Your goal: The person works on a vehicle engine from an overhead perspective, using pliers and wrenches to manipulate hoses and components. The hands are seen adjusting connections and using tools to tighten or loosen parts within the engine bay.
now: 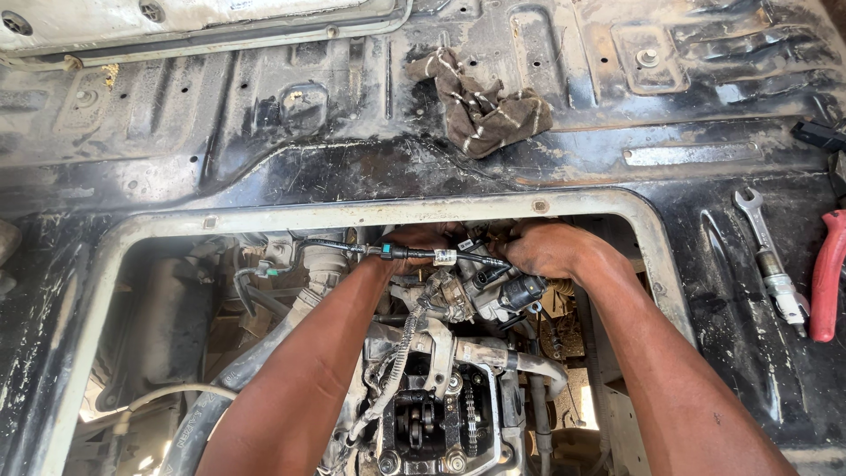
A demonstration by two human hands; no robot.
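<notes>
Both my arms reach down through a rectangular opening [397,214] in a dirty black metal vehicle floor, onto the far top of an engine [441,388]. My left hand [416,242] is curled under the opening's far edge, behind a thin black cable [414,253] with a white tag. My right hand [546,249] rests just to its right, fingers wrapped on engine parts near a black connector [522,291]. What each hand grips is hidden by the fingers and the rim.
A grimy striped rag [483,104] lies on the floor panel beyond the opening. At the right lie a combination wrench [754,216], a spark plug [784,295] and red-handled pliers [827,273]. Hoses [256,361] run at the left inside the bay.
</notes>
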